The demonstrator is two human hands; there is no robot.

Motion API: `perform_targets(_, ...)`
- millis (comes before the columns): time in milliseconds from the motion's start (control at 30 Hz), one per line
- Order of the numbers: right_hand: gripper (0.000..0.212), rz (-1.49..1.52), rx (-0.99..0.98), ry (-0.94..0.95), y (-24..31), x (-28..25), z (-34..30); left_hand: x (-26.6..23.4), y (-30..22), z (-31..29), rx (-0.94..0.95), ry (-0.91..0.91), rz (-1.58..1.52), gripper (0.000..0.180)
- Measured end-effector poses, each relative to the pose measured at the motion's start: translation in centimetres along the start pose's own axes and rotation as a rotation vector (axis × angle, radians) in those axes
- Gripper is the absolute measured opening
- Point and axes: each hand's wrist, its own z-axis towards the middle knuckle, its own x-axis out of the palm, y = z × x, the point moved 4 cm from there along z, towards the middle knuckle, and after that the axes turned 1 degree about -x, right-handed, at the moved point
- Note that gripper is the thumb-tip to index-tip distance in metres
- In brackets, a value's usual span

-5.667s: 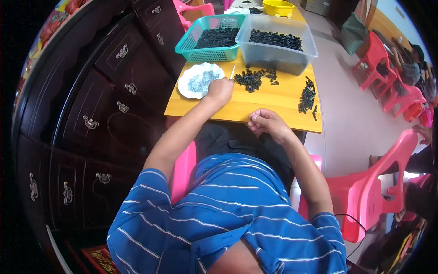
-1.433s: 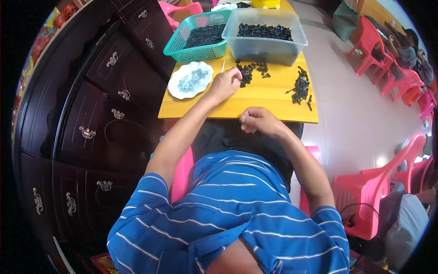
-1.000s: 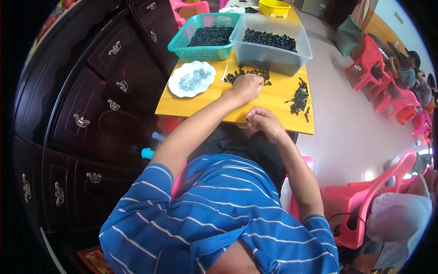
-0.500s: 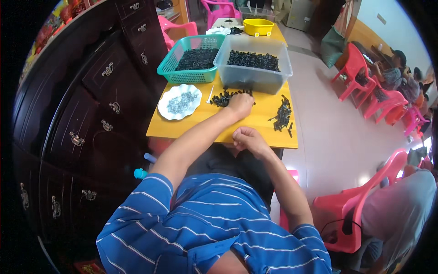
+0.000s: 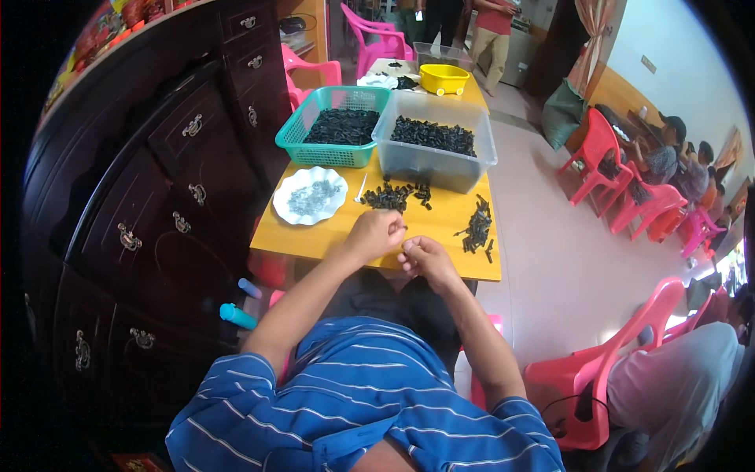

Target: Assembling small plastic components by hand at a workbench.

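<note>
On my feed, the cabinet [image 5: 161, 165] at left looks glossy wood, the central table [image 5: 440, 226] smooth wood, black pieces [image 5: 385, 197] shiny, the box [image 5: 429, 170] cloudy plastic, the shirt [image 5: 354, 385] below cloth.

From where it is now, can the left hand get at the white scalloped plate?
Probably yes: the white scalloped plate lies ahead and to the left of the left hand, with only yellow tabletop apparently between them. Its fingers look pinched on a small dark piece, though.
</note>
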Motion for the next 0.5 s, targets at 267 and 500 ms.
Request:
perform_targets(267,0.019,0.063,0.039,0.123,-1.0,-0.3,0.3,-0.5,-1.6,-3.2,0.102,0.018,-0.023,0.013)
perform_targets(500,0.021,0.147,0.067,0.126,-1.3,-0.9,0.5,-0.7,-2.3,-3.5,0.187,-0.023,-0.068,0.011)
